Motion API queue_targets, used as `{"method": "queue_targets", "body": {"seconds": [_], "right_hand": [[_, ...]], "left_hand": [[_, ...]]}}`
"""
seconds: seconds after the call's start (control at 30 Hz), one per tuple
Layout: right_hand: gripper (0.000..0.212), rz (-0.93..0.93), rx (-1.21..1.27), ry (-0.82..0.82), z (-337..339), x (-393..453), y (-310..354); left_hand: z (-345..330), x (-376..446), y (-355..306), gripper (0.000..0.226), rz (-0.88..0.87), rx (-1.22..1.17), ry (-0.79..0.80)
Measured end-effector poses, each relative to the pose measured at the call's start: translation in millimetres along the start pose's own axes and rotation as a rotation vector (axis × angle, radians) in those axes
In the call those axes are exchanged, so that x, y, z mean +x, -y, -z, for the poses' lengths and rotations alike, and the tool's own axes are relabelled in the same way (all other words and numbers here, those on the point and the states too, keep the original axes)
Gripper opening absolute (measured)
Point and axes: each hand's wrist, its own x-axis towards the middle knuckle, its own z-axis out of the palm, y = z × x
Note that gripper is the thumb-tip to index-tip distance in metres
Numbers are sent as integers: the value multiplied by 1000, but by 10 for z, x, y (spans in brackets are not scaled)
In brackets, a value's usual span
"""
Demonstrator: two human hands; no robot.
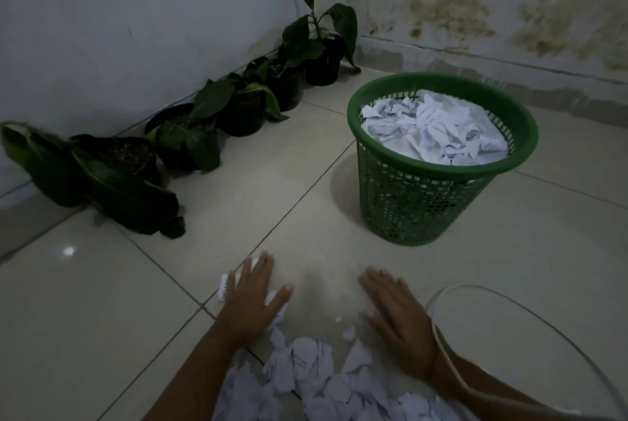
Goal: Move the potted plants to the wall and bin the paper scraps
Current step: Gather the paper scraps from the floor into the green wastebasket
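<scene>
Potted plants (pixel 190 135) stand in a row against the wall (pixel 102 30) at ten o'clock, the nearest one's leaves drooping onto the tiled floor (pixel 119 301). At six o'clock, paper scraps (pixel 312 376) lie heaped on the floor. The left hand (pixel 253 298) lies flat, fingers straight, pressing a few scraps beneath it; the right hand (pixel 396 315) lies flat too, fingers relaxed, grasping nothing. A clear curved rim (pixel 530 312) crosses the right wrist at four o'clock. The green basket (pixel 424 203) sits at one o'clock, already piled almost to its rim, so further scraps would likely spill over, and loose handfuls may scatter on the way.
</scene>
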Motion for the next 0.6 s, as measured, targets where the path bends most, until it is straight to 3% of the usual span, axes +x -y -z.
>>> {"method": "queue_targets", "body": {"seconds": [0.07, 0.13, 0.2, 0.27, 0.33, 0.43, 0.5, 0.6], "right_hand": [[79, -6, -71, -3, -53, 77, -3], [69, 47, -91, 49, -135, 81, 155], [59, 168, 9, 93, -287, 37, 352], [64, 185, 193, 95, -372, 34, 523], [70, 177, 252, 142, -345, 138, 612], [80, 234, 86, 203, -322, 397, 619], [90, 281, -11, 289, -360, 496, 666], [95, 350, -32, 364, -474, 488, 845]], "left_hand": [[-75, -146, -86, 109, -89, -33, -21], [-162, -356, -231, 93, -187, -103, -19], [-185, -584, -386, 69, -202, -373, 12], [-93, -745, -496, 43, -134, -661, -67], [62, -848, -435, 44, -115, -648, -317], [234, -1041, -91, 57, -48, -426, -682], [200, -1303, 155, 64, 96, -277, -782], [-23, -1733, 322, 80, 385, -181, -759]]}}
